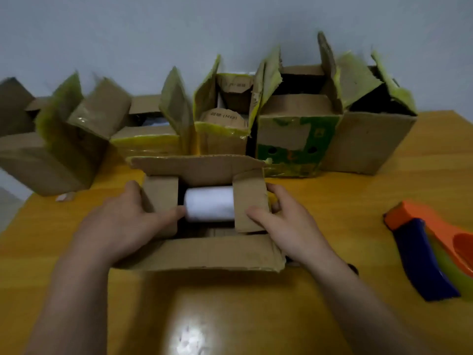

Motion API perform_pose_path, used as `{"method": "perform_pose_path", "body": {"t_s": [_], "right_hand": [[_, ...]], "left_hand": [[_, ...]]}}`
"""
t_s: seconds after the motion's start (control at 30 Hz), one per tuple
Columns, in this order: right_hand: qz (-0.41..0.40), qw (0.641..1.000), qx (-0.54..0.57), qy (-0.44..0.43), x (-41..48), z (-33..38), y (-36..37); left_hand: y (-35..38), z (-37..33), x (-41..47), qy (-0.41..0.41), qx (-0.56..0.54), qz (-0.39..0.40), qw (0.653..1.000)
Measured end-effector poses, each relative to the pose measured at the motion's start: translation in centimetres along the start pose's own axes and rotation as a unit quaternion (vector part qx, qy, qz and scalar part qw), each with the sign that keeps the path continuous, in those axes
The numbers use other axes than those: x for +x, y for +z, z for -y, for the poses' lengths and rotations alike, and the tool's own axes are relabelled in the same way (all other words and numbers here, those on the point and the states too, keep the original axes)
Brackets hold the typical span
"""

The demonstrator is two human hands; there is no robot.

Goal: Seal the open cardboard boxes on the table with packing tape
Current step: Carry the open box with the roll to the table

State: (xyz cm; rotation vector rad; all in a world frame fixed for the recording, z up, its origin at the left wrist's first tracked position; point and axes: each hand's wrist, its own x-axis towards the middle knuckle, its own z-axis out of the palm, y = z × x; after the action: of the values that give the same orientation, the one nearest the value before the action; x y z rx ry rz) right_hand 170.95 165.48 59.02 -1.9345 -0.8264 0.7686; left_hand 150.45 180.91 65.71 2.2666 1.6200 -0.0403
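Fingers (133, 187) of the left hand (115, 226) curl over the outer edge of the left side flap (160, 198). The thumb lies across the flap's inner side, its tip touching a white roll (210, 204) inside the box. Grip reads as a pinch on the flap.

Right hand (291, 224) mirrors it. Its thumb lies flat on top of the right side flap (252, 198), with the other fingers wrapped behind the flap's outer edge, so the flap is pinched between them. Both side flaps are folded partly inward, and the gap between them shows the roll.

Box (204, 256) stands mid-tabletop (358, 201), just in front of the person. Its far long flap (197, 165) leans back and its near long flap lies outward toward the person. Top is open.

Behind it a row of boxes (222, 142) runs along the grey wall (230, 26), all with flaps standing up. Many flap edges carry yellow tape. One, the green-printed box (294, 147), sits just behind and to the right of the near box.

Tape dispenser (425, 254), orange with a blue handle, lies on the tabletop at far right. It is well apart from the right hand and partly cut off by the frame edge.

Small pale scrap (64, 197) lies on the tabletop at left, near the leftmost box. A bright glare patch (189, 336) shows on the tabletop between the forearms. View is somewhat blurred, so the back row's contents cannot be made out.
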Motion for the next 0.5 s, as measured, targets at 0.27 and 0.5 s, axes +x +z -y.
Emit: {"method": "perform_pose_path", "body": {"t_s": [0.27, 0.5], "right_hand": [[0.001, 0.998, 0.062, -0.013, -9.0, -3.0, -2.8], [-0.052, 0.994, 0.09, -0.03, -11.7, -4.3, -4.9]], "left_hand": [[2.2, -0.6, -10.0, 0.018, -0.049, -0.013, 0.999], [2.5, -1.1, -12.5, 0.025, -0.157, 0.028, 0.987]]}}
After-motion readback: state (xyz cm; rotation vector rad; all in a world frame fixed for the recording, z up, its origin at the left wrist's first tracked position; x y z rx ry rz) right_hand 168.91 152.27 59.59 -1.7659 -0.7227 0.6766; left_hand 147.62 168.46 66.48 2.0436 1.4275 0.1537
